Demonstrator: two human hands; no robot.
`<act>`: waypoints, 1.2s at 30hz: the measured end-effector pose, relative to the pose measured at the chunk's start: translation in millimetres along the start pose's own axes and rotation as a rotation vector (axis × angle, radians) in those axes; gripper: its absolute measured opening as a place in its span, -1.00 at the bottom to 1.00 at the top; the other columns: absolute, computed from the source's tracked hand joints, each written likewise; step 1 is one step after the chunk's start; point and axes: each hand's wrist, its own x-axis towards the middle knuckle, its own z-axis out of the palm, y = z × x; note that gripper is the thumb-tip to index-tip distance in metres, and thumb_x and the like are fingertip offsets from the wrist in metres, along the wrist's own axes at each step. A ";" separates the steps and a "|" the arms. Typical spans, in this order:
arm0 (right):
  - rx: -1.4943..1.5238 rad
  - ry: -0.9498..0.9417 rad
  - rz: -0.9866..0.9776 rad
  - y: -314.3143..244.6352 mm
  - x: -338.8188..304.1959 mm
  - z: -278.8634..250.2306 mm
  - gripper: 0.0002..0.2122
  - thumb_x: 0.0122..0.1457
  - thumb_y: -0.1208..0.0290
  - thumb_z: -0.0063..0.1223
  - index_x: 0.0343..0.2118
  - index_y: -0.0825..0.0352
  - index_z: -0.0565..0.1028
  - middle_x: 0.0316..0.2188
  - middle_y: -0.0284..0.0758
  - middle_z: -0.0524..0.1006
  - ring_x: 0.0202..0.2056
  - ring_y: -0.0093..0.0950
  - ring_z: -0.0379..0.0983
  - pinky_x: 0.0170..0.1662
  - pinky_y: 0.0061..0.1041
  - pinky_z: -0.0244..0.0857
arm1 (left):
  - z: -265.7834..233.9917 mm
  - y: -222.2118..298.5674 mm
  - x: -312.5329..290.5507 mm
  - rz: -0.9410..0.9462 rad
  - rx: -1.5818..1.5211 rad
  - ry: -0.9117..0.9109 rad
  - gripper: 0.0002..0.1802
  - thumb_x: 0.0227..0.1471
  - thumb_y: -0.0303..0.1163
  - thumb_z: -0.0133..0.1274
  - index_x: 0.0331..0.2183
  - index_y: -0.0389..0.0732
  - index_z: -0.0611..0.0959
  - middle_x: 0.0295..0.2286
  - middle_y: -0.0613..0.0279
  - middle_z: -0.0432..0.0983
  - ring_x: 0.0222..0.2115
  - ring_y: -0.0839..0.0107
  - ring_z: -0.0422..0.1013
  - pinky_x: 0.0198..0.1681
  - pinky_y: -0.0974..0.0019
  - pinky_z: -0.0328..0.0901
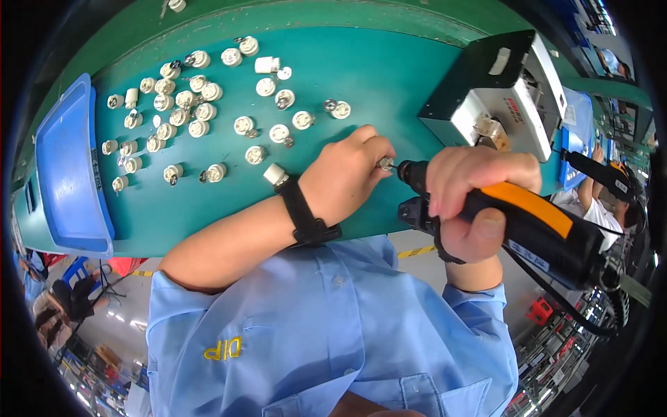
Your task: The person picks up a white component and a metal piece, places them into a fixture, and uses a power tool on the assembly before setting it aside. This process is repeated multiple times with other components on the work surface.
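Observation:
In my right hand (479, 181) is a black electric screwdriver with an orange stripe (531, 205), held almost level and aimed left. The fingers wrap round its body. Its tip meets a small, shiny metal-looking part (385, 164), which my left hand (347, 167) pinches at the fingertips just above the table. Most of that part is hidden by the fingers. Beside my left wrist a white cylindrical part (275, 174) lies on its side. Further off, several round white socket-like parts (279, 133) lie scattered, many with small metal pieces attached or beside them.
A blue tray (66, 167) stands at the table's left end. Behind my right hand sits a black and silver box-shaped device (479, 87). A cable (556, 302) hangs from the screwdriver. At far right are another black tool (597, 174) and a person in white (590, 212).

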 end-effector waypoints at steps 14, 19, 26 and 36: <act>0.054 0.420 -0.308 -29.5 0.7 -92.1 -0.60 0.25 0.02 -0.12 -0.17 0.33 0.29 -0.73 -0.41 0.27 -0.73 -0.58 0.15 -0.61 -0.53 0.12 | -1.3 10.6 0.5 -0.031 0.209 -0.102 -0.79 -0.11 -0.53 0.17 -0.36 -0.23 0.49 -0.41 0.06 0.35 -0.43 0.01 0.41 -0.40 0.08 0.33; 0.033 0.308 -0.259 -18.7 5.7 -91.1 -0.65 0.26 0.08 -0.17 -0.21 0.34 0.31 -0.74 -0.43 0.24 -0.72 -0.60 0.14 -0.60 -0.54 0.07 | -0.5 11.1 1.6 0.043 0.193 -0.044 -0.77 -0.16 -0.60 0.22 -0.38 -0.28 0.54 -0.43 0.12 0.39 -0.55 0.28 0.42 -0.46 0.28 0.34; 0.161 0.075 -0.180 -17.9 23.0 -107.0 -0.64 0.27 0.06 -0.25 -0.21 0.32 0.33 -0.73 -0.48 0.21 -0.70 -0.63 0.09 -0.54 -0.57 0.02 | -5.0 14.7 -2.7 0.021 0.178 -0.050 -0.77 -0.15 -0.62 0.21 -0.34 -0.28 0.58 -0.42 0.14 0.42 -0.51 0.28 0.44 -0.42 0.31 0.35; 0.317 0.166 -0.125 -13.2 -7.4 -42.2 -0.58 0.20 0.01 0.00 -0.21 0.33 0.29 -0.74 -0.43 0.29 -0.72 -0.56 0.24 -0.61 -0.56 0.14 | 1.8 0.8 1.9 0.008 -0.006 -0.036 -0.75 -0.16 -0.60 0.19 -0.32 -0.24 0.60 -0.41 0.12 0.45 -0.45 0.16 0.46 -0.40 0.20 0.37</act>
